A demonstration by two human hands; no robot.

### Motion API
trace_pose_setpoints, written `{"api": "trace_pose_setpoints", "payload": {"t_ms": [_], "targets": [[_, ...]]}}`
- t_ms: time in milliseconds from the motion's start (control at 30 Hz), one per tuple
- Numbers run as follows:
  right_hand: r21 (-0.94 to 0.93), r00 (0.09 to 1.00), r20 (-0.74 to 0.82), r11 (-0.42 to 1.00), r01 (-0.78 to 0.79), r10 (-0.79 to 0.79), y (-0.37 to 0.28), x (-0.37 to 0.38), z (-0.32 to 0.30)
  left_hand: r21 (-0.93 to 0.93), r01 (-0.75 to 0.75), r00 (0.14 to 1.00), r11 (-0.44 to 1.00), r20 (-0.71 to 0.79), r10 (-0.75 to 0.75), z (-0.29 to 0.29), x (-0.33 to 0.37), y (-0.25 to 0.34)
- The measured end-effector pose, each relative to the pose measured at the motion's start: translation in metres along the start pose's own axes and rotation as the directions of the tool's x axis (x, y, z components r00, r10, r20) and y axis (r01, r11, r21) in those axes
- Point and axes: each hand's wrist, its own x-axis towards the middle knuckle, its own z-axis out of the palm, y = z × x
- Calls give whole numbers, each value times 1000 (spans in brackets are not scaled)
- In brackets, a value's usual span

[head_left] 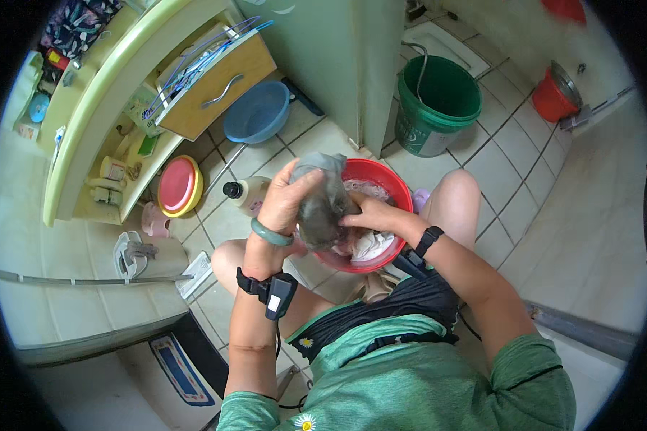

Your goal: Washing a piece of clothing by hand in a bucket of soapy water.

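Note:
A wet grey cloth (322, 205) is held up over a red basin (389, 179) that stands on the tiled floor between my knees. My left hand (284, 195) grips the cloth's upper left part, with a green bangle on that wrist. From the right, my right hand (365, 213) clasps the cloth's lower part. More wet laundry, white and pinkish, lies in the basin under the cloth.
A green bucket (438, 108) stands behind the basin, a blue basin (257, 111) to the left, and a small red pot (553, 93) at the far right. A bottle (246, 192) and a red and yellow lid (180, 185) sit by the shelf at left.

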Motion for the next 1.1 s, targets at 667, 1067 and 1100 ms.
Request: {"api": "trace_pose_setpoints", "payload": {"t_ms": [667, 1067, 1100], "targets": [[-500, 859, -470, 863, -70, -203, 7, 25, 53, -597, 146, 964, 789, -92, -248, -76, 38, -237], [-294, 874, -472, 913, -283, 119, 23, 19, 58, -692, 399, 808, 601, -45, -588, -39, 17, -191], [-361, 898, -412, 876, -320, 158, 5, 21, 41, -738, 353, 831, 576, -35, -555, -41, 10, -192]]}}
